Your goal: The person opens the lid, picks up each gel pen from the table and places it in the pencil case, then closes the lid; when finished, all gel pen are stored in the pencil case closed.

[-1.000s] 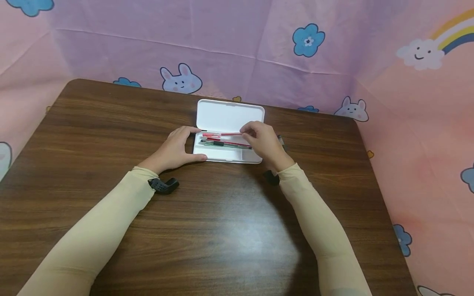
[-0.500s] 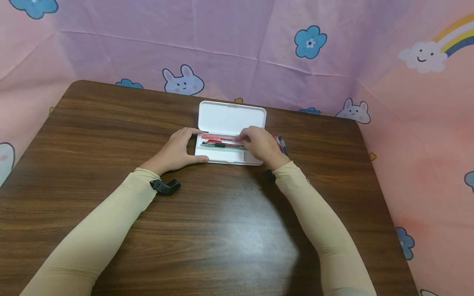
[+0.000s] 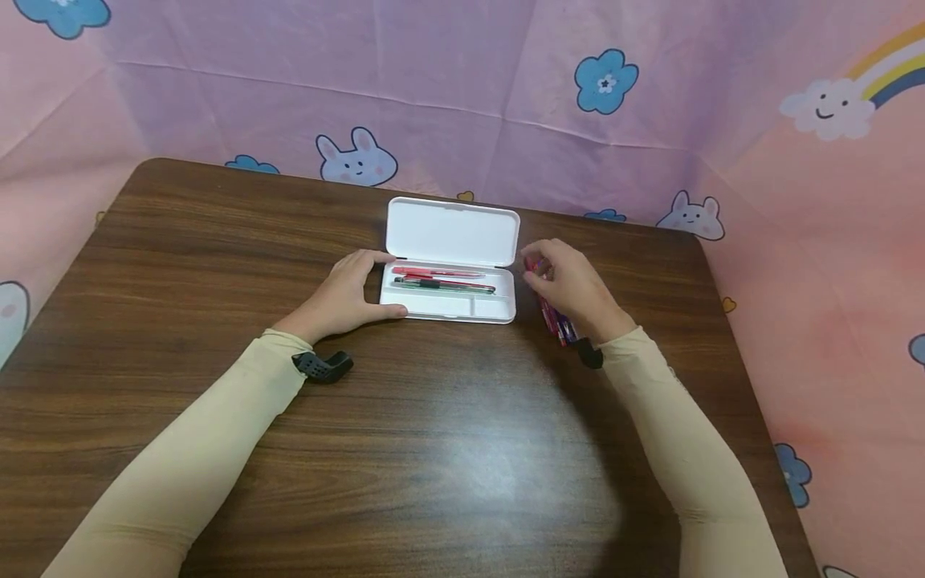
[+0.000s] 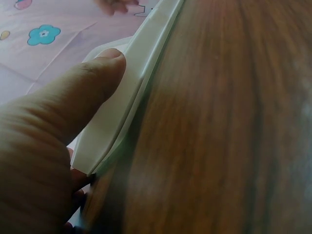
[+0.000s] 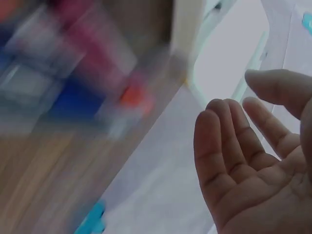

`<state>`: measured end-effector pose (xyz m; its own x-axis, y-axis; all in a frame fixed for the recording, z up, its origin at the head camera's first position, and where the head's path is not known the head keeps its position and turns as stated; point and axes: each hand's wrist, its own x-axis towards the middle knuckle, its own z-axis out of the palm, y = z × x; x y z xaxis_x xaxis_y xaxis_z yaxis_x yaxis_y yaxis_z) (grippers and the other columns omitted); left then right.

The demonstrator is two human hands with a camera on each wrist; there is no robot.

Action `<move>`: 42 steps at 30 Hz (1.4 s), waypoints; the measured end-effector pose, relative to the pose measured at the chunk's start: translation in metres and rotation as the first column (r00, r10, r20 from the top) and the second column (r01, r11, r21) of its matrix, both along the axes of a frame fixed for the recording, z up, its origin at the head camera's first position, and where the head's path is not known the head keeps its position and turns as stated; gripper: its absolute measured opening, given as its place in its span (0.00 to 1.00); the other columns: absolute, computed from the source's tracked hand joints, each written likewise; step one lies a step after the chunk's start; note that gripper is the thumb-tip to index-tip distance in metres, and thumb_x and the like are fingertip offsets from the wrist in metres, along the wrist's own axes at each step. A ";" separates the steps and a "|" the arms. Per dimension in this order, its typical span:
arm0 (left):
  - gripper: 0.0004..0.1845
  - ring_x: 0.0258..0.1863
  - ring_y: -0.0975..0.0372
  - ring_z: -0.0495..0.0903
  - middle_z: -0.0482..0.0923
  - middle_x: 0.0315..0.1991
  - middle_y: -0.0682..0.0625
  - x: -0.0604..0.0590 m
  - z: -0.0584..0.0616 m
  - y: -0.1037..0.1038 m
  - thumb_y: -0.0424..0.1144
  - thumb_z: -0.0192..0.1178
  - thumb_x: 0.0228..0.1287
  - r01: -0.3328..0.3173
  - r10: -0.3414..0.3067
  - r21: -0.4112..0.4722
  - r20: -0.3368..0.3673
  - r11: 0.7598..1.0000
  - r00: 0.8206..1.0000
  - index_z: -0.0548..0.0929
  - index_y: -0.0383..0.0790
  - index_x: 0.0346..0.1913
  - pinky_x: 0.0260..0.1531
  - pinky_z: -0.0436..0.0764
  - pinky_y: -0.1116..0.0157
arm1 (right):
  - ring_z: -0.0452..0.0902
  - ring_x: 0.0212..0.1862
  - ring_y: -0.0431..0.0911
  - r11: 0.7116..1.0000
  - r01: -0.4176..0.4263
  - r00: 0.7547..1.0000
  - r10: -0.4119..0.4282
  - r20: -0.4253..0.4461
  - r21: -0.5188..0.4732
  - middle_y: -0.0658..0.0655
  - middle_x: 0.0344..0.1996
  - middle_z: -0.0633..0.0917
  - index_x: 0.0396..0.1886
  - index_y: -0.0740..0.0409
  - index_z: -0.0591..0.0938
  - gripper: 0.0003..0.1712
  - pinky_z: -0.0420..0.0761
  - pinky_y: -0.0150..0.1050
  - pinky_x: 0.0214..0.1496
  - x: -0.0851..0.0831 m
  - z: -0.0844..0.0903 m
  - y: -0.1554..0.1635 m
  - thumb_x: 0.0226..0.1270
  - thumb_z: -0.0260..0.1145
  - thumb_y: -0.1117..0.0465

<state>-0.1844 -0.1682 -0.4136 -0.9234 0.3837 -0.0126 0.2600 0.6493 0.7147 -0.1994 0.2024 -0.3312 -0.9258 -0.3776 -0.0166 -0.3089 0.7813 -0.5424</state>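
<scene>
Pencil case (image 3: 437, 305): white, lid (image 3: 451, 233) tipped back, on the worktop (image 3: 433, 466) near its far edge.
Left grip (image 3: 338, 297): spans and holds the case's left end, thumb on the near rim, forefinger at the back corner.
Right grip (image 3: 574, 285): above the loose pens, thumb and fingers parted, nothing held.
Loose pens (image 3: 555, 323): bunched just right of the case, partly hidden by the hand.
Pens in the case (image 3: 437, 274): red and green, lengthwise in the rear compartment.
Picking well: best to pinch one barrel mid-length, parting it from the bunch before lifting; light left pressure should prevent sliding.
Writing: no brand or label is readable; the pens blur in the right wrist view.
</scene>
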 end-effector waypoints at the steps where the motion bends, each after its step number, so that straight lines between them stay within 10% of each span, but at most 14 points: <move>1: 0.53 0.76 0.48 0.59 0.64 0.74 0.44 0.000 0.000 0.000 0.66 0.74 0.54 -0.001 0.001 0.000 0.000 1.000 1.000 0.65 0.42 0.76 0.75 0.55 0.41 | 0.81 0.51 0.56 1.000 0.015 1.000 -0.014 0.013 -0.024 0.64 0.52 0.82 0.62 0.64 0.79 0.21 0.83 0.53 0.55 0.002 0.002 0.011 0.73 0.67 0.65; 16: 0.54 0.76 0.48 0.59 0.64 0.75 0.43 0.001 -0.001 -0.003 0.67 0.73 0.54 -0.005 0.005 -0.008 0.004 1.000 1.000 0.64 0.42 0.77 0.74 0.57 0.41 | 0.79 0.53 0.55 0.970 0.206 0.932 -0.155 0.329 -0.126 0.63 0.57 0.82 0.65 0.59 0.76 0.24 0.84 0.39 0.46 0.035 -0.022 0.080 0.74 0.68 0.60; 42: 0.54 0.76 0.48 0.59 0.64 0.74 0.43 -0.002 -0.001 0.000 0.68 0.74 0.54 0.000 0.000 -0.007 0.000 1.000 1.000 0.64 0.42 0.76 0.75 0.56 0.41 | 0.81 0.49 0.58 0.972 0.141 0.976 -0.168 0.139 0.187 0.66 0.50 0.82 0.58 0.67 0.80 0.19 0.82 0.56 0.52 0.039 -0.023 0.107 0.72 0.68 0.62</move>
<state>-0.1860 -0.1681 -0.4142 -0.9234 0.3836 -0.0153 0.2602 0.6544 0.7100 -0.1604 0.3094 -0.3545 -0.9539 -0.2086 -0.2156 -0.1009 0.8998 -0.4244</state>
